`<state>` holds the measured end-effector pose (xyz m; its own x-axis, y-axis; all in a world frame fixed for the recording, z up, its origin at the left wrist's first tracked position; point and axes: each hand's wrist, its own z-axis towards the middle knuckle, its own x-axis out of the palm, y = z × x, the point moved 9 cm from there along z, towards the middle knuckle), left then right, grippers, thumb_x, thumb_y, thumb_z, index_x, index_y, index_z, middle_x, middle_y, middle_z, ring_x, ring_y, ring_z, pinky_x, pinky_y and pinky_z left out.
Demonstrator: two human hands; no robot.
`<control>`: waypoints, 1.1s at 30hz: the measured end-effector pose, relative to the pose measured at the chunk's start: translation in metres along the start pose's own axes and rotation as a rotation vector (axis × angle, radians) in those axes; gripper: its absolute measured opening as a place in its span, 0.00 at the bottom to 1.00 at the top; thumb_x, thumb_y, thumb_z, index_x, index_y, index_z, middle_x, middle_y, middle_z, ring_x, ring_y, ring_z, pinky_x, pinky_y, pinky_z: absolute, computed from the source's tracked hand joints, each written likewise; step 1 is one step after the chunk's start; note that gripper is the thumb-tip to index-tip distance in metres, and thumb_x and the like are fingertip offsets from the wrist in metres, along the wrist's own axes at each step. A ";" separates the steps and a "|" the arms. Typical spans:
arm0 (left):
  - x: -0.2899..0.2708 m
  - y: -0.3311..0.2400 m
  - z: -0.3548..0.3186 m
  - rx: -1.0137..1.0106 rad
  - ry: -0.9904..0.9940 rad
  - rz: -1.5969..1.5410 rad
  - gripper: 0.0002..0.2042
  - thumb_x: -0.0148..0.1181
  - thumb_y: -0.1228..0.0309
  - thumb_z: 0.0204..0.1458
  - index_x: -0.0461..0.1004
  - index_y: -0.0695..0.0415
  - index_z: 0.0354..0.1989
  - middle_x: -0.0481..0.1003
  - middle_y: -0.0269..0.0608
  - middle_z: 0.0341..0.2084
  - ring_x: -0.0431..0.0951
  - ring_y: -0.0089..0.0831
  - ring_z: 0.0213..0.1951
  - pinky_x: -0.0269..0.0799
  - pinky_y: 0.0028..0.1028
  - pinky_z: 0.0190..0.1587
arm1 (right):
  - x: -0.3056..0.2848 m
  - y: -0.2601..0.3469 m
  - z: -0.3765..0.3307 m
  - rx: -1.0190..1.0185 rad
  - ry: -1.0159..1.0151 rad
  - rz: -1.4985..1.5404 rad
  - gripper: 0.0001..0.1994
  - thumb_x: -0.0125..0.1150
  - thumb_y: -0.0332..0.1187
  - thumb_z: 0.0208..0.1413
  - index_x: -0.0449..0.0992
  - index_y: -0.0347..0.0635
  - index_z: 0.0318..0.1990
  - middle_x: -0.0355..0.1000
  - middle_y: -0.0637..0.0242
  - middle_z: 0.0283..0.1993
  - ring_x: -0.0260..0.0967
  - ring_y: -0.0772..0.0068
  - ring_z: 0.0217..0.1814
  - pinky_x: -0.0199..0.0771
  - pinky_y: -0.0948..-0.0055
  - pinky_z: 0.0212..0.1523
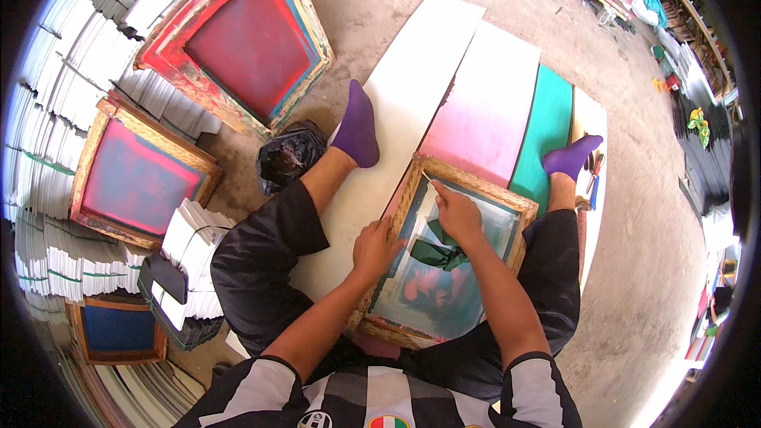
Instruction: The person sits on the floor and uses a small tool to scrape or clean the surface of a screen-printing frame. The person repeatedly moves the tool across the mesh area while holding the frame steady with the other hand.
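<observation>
A wooden-framed printing screen lies tilted across my legs, its mesh coated blue-grey. Dark green shapes and pink petal-like shapes show within the mesh; whether the green is cloth or part of the design I cannot tell. My left hand grips the frame's left side, with the thumb over the mesh. Near the far left corner, my right hand is closed around a thin pale stick-like tool. Its tip points at the frame's inner edge; its exact kind is too small to make out.
Long white, pink and green boards lie under my feet. Small hand tools rest by my right foot. To the left are a black plastic bag, a red-stained screen, a pink-blue screen and stacked paper.
</observation>
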<state>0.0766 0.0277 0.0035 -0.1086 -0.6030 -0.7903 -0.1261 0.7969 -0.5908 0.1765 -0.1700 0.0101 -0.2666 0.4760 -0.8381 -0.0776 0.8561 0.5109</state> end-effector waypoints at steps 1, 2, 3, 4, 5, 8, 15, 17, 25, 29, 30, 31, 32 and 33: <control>0.001 0.004 -0.008 -0.012 -0.006 0.008 0.35 0.74 0.62 0.49 0.69 0.63 0.64 0.77 0.53 0.51 0.76 0.52 0.52 0.73 0.43 0.55 | -0.001 0.002 0.001 -0.003 -0.015 -0.042 0.22 0.51 0.41 0.68 0.69 0.65 0.68 0.79 0.49 0.40 0.78 0.42 0.44 0.77 0.43 0.43; 0.000 0.005 -0.014 0.004 -0.023 0.001 0.34 0.74 0.63 0.48 0.70 0.63 0.64 0.77 0.54 0.51 0.76 0.52 0.52 0.73 0.43 0.55 | -0.004 0.007 0.001 0.007 -0.003 -0.082 0.22 0.51 0.40 0.67 0.70 0.65 0.68 0.79 0.50 0.40 0.79 0.43 0.44 0.78 0.43 0.43; 0.000 0.007 -0.020 0.019 -0.039 -0.008 0.34 0.73 0.64 0.48 0.70 0.63 0.63 0.77 0.54 0.51 0.76 0.52 0.52 0.73 0.43 0.55 | -0.010 0.015 0.000 0.018 0.011 -0.124 0.22 0.51 0.40 0.67 0.70 0.65 0.68 0.79 0.51 0.40 0.79 0.43 0.43 0.78 0.44 0.43; -0.001 0.008 -0.024 0.034 -0.054 -0.016 0.33 0.73 0.65 0.48 0.71 0.63 0.63 0.77 0.54 0.51 0.76 0.52 0.52 0.73 0.43 0.55 | -0.015 0.022 -0.001 0.029 0.025 -0.165 0.22 0.51 0.39 0.66 0.70 0.65 0.67 0.79 0.52 0.39 0.79 0.44 0.43 0.78 0.44 0.43; -0.001 0.009 -0.025 0.047 -0.064 -0.042 0.33 0.73 0.66 0.47 0.71 0.63 0.62 0.77 0.55 0.52 0.76 0.53 0.53 0.73 0.43 0.55 | -0.018 0.027 -0.001 0.027 0.043 -0.212 0.22 0.51 0.38 0.66 0.71 0.64 0.67 0.80 0.52 0.39 0.79 0.44 0.44 0.78 0.45 0.43; 0.005 0.019 -0.024 0.080 -0.093 -0.117 0.31 0.73 0.67 0.47 0.73 0.64 0.61 0.77 0.56 0.53 0.76 0.53 0.54 0.73 0.43 0.57 | -0.025 0.040 0.003 0.012 0.094 -0.339 0.23 0.51 0.36 0.64 0.71 0.63 0.66 0.80 0.54 0.40 0.80 0.45 0.45 0.79 0.45 0.43; 0.015 0.025 -0.018 0.087 -0.110 -0.150 0.30 0.73 0.67 0.45 0.75 0.64 0.58 0.77 0.58 0.53 0.78 0.54 0.55 0.73 0.42 0.59 | -0.004 0.011 0.017 -0.065 0.037 -0.067 0.22 0.52 0.36 0.65 0.72 0.58 0.66 0.80 0.50 0.43 0.80 0.44 0.43 0.80 0.43 0.42; 0.014 0.027 -0.019 0.082 -0.098 -0.144 0.30 0.73 0.66 0.45 0.75 0.64 0.59 0.77 0.58 0.52 0.78 0.54 0.54 0.74 0.42 0.59 | -0.001 0.011 0.017 -0.072 0.068 -0.131 0.22 0.51 0.38 0.66 0.72 0.57 0.67 0.80 0.49 0.44 0.80 0.43 0.46 0.79 0.44 0.45; 0.014 0.013 -0.015 0.120 -0.099 -0.127 0.30 0.72 0.65 0.47 0.74 0.65 0.59 0.77 0.59 0.53 0.78 0.54 0.54 0.74 0.42 0.58 | 0.024 -0.037 0.035 -0.236 -0.050 0.394 0.21 0.51 0.42 0.68 0.72 0.64 0.67 0.80 0.47 0.48 0.79 0.43 0.49 0.79 0.46 0.49; 0.003 0.021 -0.022 0.072 -0.089 -0.137 0.30 0.73 0.65 0.47 0.74 0.65 0.59 0.77 0.59 0.53 0.78 0.54 0.54 0.74 0.42 0.59 | -0.002 0.005 0.012 0.035 0.105 0.005 0.20 0.55 0.41 0.66 0.75 0.64 0.65 0.80 0.46 0.48 0.79 0.44 0.50 0.78 0.49 0.51; 0.003 0.021 -0.021 0.072 -0.090 -0.150 0.31 0.73 0.65 0.47 0.74 0.65 0.59 0.77 0.59 0.53 0.78 0.54 0.54 0.74 0.42 0.59 | -0.012 0.016 0.008 0.054 0.119 -0.102 0.20 0.56 0.41 0.66 0.76 0.64 0.65 0.80 0.46 0.48 0.79 0.44 0.51 0.77 0.50 0.52; 0.003 0.022 -0.022 0.072 -0.092 -0.163 0.31 0.73 0.64 0.47 0.74 0.65 0.59 0.77 0.59 0.53 0.78 0.54 0.54 0.74 0.41 0.59 | -0.015 0.020 0.005 0.071 0.133 -0.209 0.19 0.56 0.42 0.66 0.77 0.63 0.64 0.80 0.47 0.48 0.79 0.44 0.52 0.77 0.52 0.53; 0.006 0.020 -0.019 0.088 -0.095 -0.144 0.31 0.73 0.64 0.47 0.74 0.66 0.60 0.77 0.59 0.53 0.78 0.54 0.54 0.74 0.42 0.59 | -0.009 0.009 0.009 0.041 0.072 -0.023 0.19 0.56 0.42 0.66 0.77 0.63 0.63 0.80 0.47 0.48 0.79 0.44 0.51 0.77 0.52 0.52; 0.010 0.019 -0.017 0.105 -0.099 -0.125 0.31 0.73 0.65 0.47 0.74 0.66 0.60 0.77 0.59 0.53 0.78 0.54 0.54 0.74 0.42 0.59 | 0.005 -0.012 0.015 0.009 0.009 0.162 0.19 0.56 0.42 0.66 0.77 0.64 0.63 0.80 0.48 0.47 0.79 0.44 0.50 0.77 0.52 0.51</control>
<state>0.0566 0.0362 -0.0131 -0.0005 -0.6954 -0.7186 -0.0284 0.7183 -0.6951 0.1907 -0.1742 -0.0031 -0.2835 0.6063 -0.7430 -0.0241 0.7700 0.6376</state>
